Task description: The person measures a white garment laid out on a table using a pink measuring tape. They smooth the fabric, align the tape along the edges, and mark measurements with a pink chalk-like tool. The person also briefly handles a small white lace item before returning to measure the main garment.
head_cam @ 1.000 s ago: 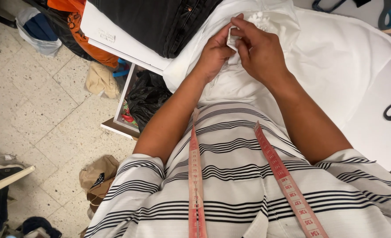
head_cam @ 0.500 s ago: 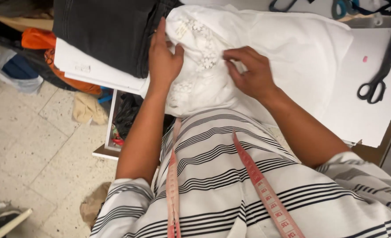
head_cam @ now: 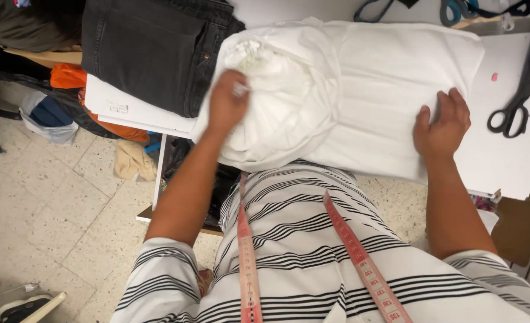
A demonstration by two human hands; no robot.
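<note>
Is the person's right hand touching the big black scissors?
Apart. In the head view the right hand lies flat on the white cloth, and a strip of bare white board shows between it and the black scissors.

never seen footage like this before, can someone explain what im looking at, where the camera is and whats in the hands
There is no machine here. A person wears a camera on the head, so the one picture looks down over their striped shirt and both arms. A red measuring tape hangs round their neck. On the white work table lies a white garment. The left hand pinches the bunched part of it, though motion blur hides the exact grip. The right hand lies flat on the smooth part. Black scissors rest at the right, and dark folded jeans at the left.
</note>
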